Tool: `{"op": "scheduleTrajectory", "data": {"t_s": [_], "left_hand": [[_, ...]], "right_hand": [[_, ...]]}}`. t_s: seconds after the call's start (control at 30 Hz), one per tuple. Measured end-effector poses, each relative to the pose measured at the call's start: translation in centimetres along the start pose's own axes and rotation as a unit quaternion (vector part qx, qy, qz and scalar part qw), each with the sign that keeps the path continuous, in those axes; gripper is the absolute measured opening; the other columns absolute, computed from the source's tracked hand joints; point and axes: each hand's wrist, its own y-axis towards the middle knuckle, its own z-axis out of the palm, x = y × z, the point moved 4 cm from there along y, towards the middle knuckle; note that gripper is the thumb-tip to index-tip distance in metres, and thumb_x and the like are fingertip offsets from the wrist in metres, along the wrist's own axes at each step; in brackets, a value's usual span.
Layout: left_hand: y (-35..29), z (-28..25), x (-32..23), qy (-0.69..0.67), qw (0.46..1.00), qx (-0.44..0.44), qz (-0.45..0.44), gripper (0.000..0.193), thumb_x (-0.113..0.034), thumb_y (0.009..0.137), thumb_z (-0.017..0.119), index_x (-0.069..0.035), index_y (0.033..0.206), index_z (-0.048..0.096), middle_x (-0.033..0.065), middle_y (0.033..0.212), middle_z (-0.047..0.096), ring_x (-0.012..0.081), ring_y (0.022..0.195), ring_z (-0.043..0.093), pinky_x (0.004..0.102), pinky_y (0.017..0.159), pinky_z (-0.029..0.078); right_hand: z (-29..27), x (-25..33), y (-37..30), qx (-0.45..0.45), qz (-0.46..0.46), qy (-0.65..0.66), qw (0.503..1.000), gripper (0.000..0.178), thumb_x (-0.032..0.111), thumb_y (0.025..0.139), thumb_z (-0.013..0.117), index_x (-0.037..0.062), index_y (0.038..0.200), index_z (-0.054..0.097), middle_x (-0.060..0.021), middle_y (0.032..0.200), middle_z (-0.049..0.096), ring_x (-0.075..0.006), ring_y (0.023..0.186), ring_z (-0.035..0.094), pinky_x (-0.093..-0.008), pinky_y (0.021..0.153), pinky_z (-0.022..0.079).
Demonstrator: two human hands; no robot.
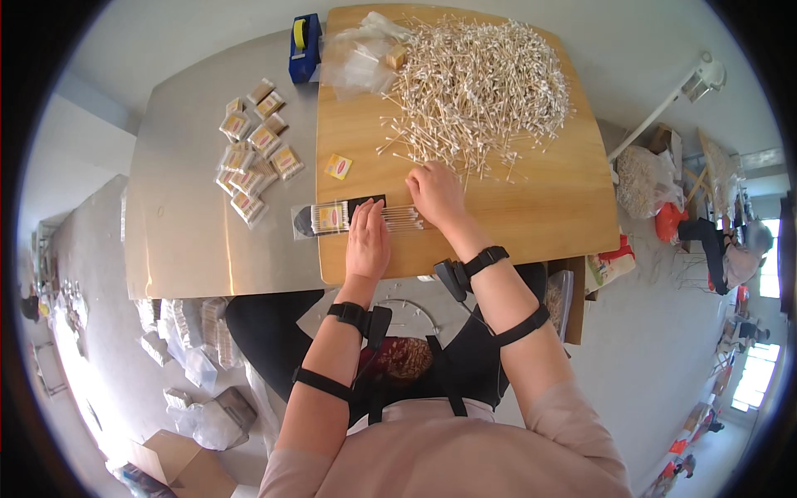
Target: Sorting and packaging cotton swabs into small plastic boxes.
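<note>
We're likely bagging swab row [405, 219] near swab pile [490, 83]; left hand [369, 242] flat, right hand [437, 196] grip unclear; next: straight push.

I can read no text; print on the yellow-and-white rectangular label [334, 217] of the clear plastic packet [319, 219] is too small.

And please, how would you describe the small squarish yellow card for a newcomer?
Find the pale wooden board. Near its left edge, beyond the left hand, lies the small squarish yellow card. Unlike the yellow-labelled plastic packets on the grey metal table, it lies alone.
</note>
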Motion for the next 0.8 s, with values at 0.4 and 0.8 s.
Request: {"op": "scheduleTrajectory", "data": {"t_s": [0.4, 0.8], "left_hand": [[0.3, 0.0, 0.0, -0.011, 1.000, -0.020, 0.002, 0.034, -0.001, 0.089, 0.054, 0.000, 0.124, 0.053, 0.0183, 0.125, 0.058, 0.0361, 0.122, 0.052, 0.0446, 0.102, 0.045], [0.4, 0.4, -0.2, 0.046, 0.998, 0.043, 0.013, 0.043, -0.015, 0.095, 0.052, -0.007, 0.137, 0.050, 0.0148, 0.144, 0.047, 0.0322, 0.135, 0.042, 0.0438, 0.112, 0.035]], "right_hand": [[0.0, -1.2, -3.5, -0.016, 0.042, 0.030, 0.999, 0.012, -0.001, 0.077, 0.061, 0.0054, 0.087, 0.064, -0.0124, 0.088, 0.064, -0.0334, 0.089, 0.061, -0.0430, 0.080, 0.050], [-0.4, -1.6, -2.8, -0.036, 0.044, 0.094, 0.994, 0.008, 0.007, 0.078, 0.070, 0.0092, 0.085, 0.068, -0.0076, 0.087, 0.064, -0.0299, 0.090, 0.062, -0.0410, 0.074, 0.052]]}}
